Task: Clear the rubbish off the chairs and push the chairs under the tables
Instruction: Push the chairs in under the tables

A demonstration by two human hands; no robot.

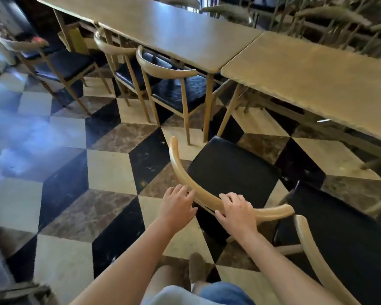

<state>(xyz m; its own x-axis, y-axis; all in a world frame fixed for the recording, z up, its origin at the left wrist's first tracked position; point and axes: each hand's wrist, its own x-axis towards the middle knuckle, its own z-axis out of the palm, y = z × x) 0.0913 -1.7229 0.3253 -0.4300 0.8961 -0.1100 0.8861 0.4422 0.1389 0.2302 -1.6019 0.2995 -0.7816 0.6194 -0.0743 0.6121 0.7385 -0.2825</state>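
While the black-seated chair (229, 170) is standing just beyond the fingers, short of the table (306, 80), the right hand (237, 213) is curling over its curved backrest (198, 190) and the left hand (177, 205) is resting spread-fingered against it, seemingly bracing to push.

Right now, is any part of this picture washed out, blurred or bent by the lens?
Head view: blue-white glare washes the floor at left; the far chairs at top right are smeared; the wide lens bows the tables; both hands, left and right, look sharp on the curved chair back.
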